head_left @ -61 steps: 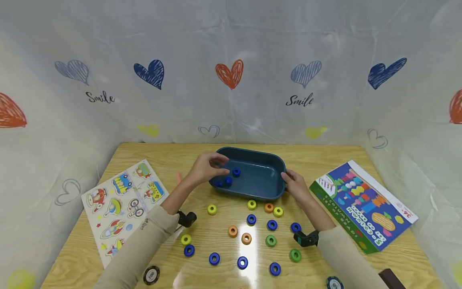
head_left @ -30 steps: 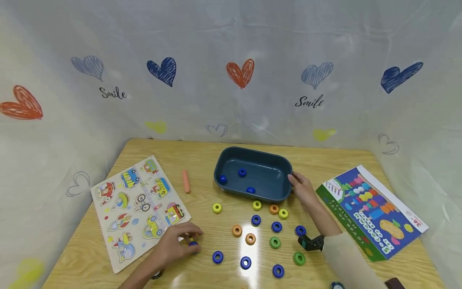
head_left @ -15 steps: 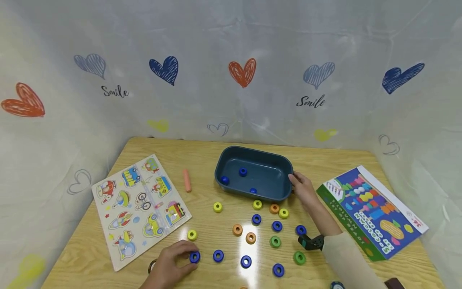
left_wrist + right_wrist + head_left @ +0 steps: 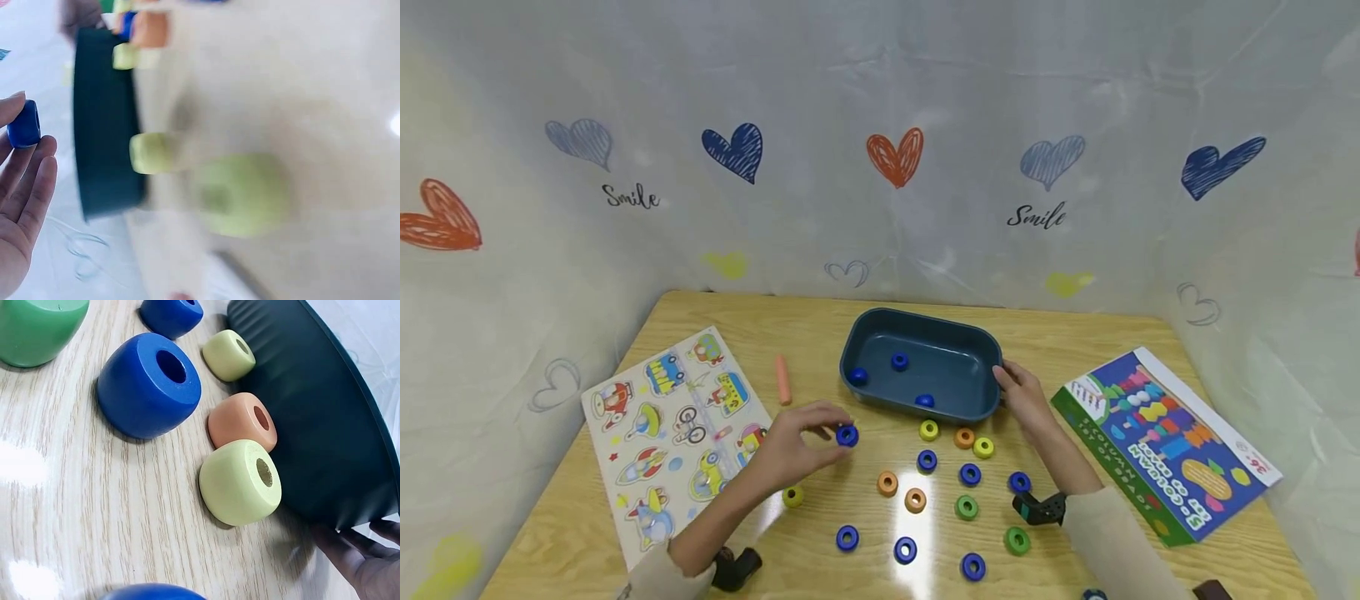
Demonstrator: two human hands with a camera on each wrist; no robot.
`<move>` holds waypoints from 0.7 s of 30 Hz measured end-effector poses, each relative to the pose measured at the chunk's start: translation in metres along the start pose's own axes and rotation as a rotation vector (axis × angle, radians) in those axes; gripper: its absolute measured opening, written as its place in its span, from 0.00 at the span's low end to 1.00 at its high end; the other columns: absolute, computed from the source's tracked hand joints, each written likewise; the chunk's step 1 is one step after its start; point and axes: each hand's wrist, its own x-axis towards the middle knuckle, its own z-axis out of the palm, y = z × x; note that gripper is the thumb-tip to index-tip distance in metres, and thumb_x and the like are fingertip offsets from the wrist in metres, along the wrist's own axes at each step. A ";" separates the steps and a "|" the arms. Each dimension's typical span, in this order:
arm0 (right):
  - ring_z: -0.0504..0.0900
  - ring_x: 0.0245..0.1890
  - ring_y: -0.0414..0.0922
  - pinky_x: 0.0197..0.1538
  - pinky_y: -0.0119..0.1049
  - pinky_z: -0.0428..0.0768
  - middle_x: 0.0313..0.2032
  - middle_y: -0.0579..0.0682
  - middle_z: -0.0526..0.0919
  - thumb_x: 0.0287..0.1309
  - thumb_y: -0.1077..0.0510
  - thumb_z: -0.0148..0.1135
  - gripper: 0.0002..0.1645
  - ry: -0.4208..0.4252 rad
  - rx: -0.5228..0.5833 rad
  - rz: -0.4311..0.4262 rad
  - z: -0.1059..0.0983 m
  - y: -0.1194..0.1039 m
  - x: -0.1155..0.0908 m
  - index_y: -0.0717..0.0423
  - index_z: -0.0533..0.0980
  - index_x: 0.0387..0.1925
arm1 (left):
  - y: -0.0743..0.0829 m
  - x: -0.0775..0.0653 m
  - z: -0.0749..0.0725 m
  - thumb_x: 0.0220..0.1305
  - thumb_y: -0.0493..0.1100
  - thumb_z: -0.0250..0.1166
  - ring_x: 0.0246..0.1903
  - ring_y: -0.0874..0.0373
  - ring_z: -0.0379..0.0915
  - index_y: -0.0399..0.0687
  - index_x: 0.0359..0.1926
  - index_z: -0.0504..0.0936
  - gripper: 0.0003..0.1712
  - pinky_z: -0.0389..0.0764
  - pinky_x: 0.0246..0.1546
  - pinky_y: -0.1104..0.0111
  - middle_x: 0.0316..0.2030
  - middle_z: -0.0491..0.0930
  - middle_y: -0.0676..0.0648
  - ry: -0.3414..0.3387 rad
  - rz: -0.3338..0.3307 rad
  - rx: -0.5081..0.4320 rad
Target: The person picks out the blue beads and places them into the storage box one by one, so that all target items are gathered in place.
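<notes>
Bead (image 4: 25,128) in left hand (image 4: 793,446) solid blue; tray (image 4: 951,371) at right hand (image 4: 1028,402) dark teal. Between hands and nearer the body: loose beads (image 4: 147,390) in blue, yellow, orange, green on wood-grained table (image 4: 1075,333). Beyond right hand, box (image 4: 1168,446) blue-faced with green side.

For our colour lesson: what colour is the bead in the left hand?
Deep blue; the bead shows best in the left wrist view.

“Smile” twice on backdrop (image 4: 805,217) — apparently “5-COLUMN” on box (image 4: 1165,450)

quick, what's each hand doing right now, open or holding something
Left hand: holding a blue bead, pinched.
Right hand: holding the dark tray by one end.
</notes>
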 end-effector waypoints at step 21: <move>0.63 0.60 0.56 0.57 0.48 0.68 0.64 0.63 0.59 0.71 0.51 0.42 0.33 0.013 0.027 -0.008 0.001 0.004 0.002 0.63 0.50 0.69 | -0.018 0.113 0.005 0.49 0.37 0.72 0.45 0.50 0.74 0.42 0.46 0.81 0.20 0.74 0.48 0.55 0.44 0.79 0.45 0.045 -0.066 0.116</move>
